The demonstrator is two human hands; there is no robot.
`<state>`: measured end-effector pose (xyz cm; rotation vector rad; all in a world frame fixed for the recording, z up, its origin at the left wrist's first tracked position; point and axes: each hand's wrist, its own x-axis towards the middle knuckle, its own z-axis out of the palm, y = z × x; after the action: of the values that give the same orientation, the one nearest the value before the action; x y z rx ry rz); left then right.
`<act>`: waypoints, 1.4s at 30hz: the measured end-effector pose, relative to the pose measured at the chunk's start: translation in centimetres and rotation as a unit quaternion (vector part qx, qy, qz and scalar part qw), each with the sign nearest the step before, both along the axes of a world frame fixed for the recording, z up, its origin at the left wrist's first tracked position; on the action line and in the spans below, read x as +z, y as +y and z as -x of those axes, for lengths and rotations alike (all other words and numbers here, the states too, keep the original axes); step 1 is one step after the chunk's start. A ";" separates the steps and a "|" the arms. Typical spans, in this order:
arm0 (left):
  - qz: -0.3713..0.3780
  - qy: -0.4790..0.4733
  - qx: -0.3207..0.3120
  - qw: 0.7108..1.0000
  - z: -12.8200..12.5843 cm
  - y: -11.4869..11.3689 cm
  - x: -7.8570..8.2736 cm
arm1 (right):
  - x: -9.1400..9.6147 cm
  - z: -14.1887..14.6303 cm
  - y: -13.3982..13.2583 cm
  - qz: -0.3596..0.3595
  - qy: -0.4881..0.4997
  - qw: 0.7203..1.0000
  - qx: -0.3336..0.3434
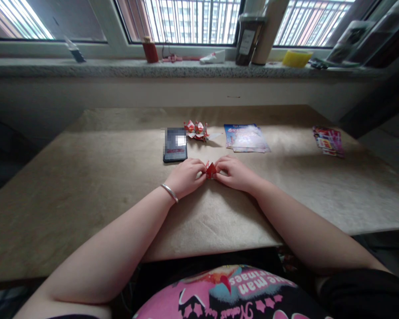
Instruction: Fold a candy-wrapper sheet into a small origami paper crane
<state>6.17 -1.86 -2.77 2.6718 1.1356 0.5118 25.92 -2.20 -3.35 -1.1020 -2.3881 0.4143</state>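
A small folded piece of red and white paper (211,170) is held between my two hands, low over the table. My left hand (188,176) pinches its left side with thumb and fingertips. On the opposite side, my right hand (235,173) grips it the same way. The fingers cover its edges, and a red pointed flap shows in the middle. Just beyond my hands stand several finished-looking folded paper pieces (197,129) in red and white. A dark phone (175,150) lies next to them, beyond my left hand, its screen partly blurred.
Blue and pink printed sheets (246,137) lie stacked beyond my right hand. Farther right is a pile of colourful printed papers (328,141). Along the windowsill (193,70) stand a red bottle (150,49), a dark container (249,40) and a yellow tape roll (296,58).
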 end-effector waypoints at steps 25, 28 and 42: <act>-0.008 0.022 0.061 0.998 -0.8 0.3 -0.8 | -1.1 0.2 0.5 0.019 0.025 0.997 -0.067; -0.002 -0.003 0.060 0.998 -0.8 0.4 -1.0 | -1.1 0.1 0.6 0.022 0.012 0.998 -0.064; 0.034 -0.053 0.094 0.994 -0.6 0.5 -1.2 | -1.4 0.1 1.1 0.022 -0.006 0.995 -0.102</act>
<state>6.73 -1.33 -4.00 2.4633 1.3547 0.6261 25.79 -1.05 -4.79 -1.3555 -2.2567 0.3919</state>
